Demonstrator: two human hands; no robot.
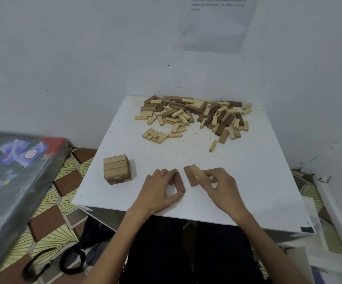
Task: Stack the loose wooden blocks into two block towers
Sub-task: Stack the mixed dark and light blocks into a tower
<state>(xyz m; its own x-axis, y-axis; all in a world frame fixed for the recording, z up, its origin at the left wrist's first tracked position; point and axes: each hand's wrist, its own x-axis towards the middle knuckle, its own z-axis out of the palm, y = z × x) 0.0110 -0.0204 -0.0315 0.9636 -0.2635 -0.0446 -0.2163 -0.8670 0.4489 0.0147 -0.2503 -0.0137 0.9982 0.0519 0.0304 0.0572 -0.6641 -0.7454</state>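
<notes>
A short block tower [117,169] of a few layers stands near the left front of the white table [248,181]. A big heap of loose light and dark wooden blocks [194,116] lies at the back. My left hand [161,188] grips a dark brown block [180,182] that lies flat on the table, thumb at its near end and fingers at its far end. Just right of it lies another dark block [189,177]. My right hand [219,185] pinches a light block [198,172] that lies against that dark block's right side.
A single light block [213,145] lies apart, right of centre. Wood crumbs dot the table top. The wall stands close behind the table. A large plastic-wrapped box [12,181] sits to the left, over a patterned floor [63,201]. Black straps [71,261] lie on the floor.
</notes>
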